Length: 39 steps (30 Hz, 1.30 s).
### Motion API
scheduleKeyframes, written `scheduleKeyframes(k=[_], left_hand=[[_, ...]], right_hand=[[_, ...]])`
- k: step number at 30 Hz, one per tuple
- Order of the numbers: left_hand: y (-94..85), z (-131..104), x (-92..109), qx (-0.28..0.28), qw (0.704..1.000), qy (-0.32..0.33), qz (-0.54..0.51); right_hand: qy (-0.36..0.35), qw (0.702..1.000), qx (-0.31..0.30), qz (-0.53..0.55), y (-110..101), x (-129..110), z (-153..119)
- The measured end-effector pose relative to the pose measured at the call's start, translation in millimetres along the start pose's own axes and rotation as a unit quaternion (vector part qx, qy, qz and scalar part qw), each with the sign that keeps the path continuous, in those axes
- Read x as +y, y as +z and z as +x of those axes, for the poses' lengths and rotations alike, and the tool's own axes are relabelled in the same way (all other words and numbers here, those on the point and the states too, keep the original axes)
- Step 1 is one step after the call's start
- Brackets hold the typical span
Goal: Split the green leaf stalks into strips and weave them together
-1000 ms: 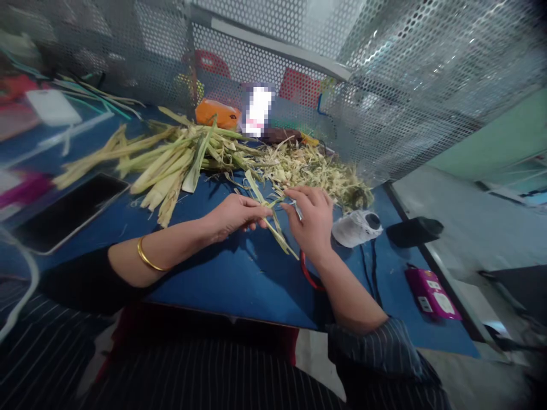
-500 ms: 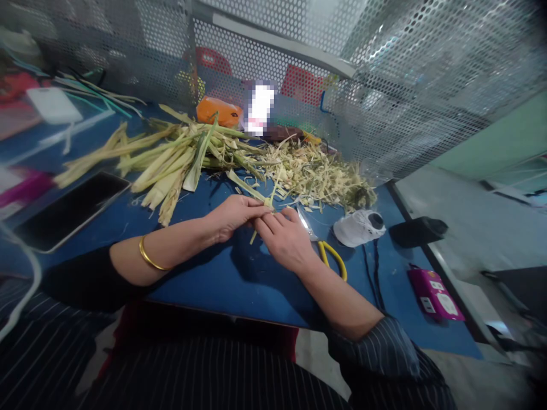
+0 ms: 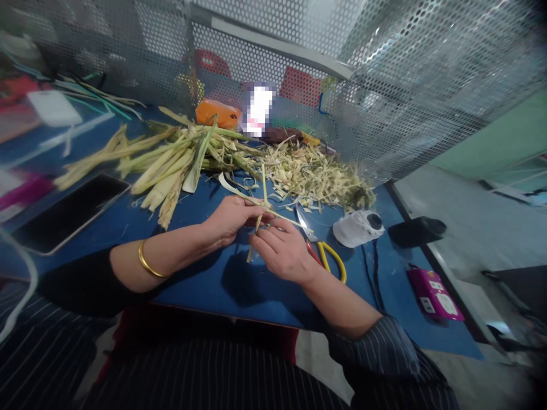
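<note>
In the head view, pale green leaf strips (image 3: 265, 185) cross one another in front of me, above the blue table. My left hand (image 3: 235, 221) is closed, its thumb and fingers pinching the strips where they cross. One long strip sticks out to the upper left, another points away from me, and a thin one reaches right over the scissors. Just right of the crossing, my right hand (image 3: 282, 247) has its fingers curled around a strip whose end hangs below them. The fingertips partly hide that grip. Beside this hand lie scissors (image 3: 329, 259) with yellow and red handles.
Behind my hands lie a bundle of long leaves (image 3: 171, 159) and a heap of shredded scraps (image 3: 316, 173). A white thread spool (image 3: 358, 229), a black roll (image 3: 419, 232) and a purple packet (image 3: 435, 295) sit right. A phone (image 3: 70, 213) lies left; a perforated metal screen (image 3: 273, 57) stands behind.
My right hand has drawn slightly down, away from the left fingers. The strips have turned and now show as an open cross, and the scissors' red handle has come into view.
</note>
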<state>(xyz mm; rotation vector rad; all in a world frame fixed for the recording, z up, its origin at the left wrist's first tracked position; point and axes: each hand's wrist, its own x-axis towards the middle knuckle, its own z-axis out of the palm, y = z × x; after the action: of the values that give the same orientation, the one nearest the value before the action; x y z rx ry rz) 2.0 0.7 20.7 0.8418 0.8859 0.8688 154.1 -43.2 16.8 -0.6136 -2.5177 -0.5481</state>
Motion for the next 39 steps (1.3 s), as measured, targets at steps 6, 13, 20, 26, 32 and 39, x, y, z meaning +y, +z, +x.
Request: scheduleKeyframes(k=[6, 13, 20, 26, 32, 39], left_hand=[[-4.2, 5.2, 7.1, 0.009, 1.000, -0.001, 0.011], [-9.0, 4.8, 23.0, 0.008, 1.000, 0.006, 0.026], [-7.4, 6.5, 11.3, 0.038, 0.991, 0.059, 0.111], [-9.1, 8.4, 17.7, 0.024, 0.992, 0.043, 0.119], [-7.7, -1.1, 19.0, -0.081, 0.988, -0.014, 0.133], [-1.5, -6.4, 12.7, -0.102, 0.983, -0.066, 0.135]], right_hand=[[0.025, 1.000, 0.009, -0.015, -0.4, 1.2, 0.3], [0.315, 0.944, -0.008, -0.096, -5.4, 19.0, -3.2], [0.275, 0.960, -0.048, -0.026, -4.9, 17.1, -0.3], [0.375, 0.897, -0.019, 0.234, -11.9, 20.8, 1.9], [0.569, 0.555, 0.105, 0.597, -4.2, 31.5, -0.7], [0.579, 0.521, 0.152, 0.608, 2.4, 22.5, 2.3]])
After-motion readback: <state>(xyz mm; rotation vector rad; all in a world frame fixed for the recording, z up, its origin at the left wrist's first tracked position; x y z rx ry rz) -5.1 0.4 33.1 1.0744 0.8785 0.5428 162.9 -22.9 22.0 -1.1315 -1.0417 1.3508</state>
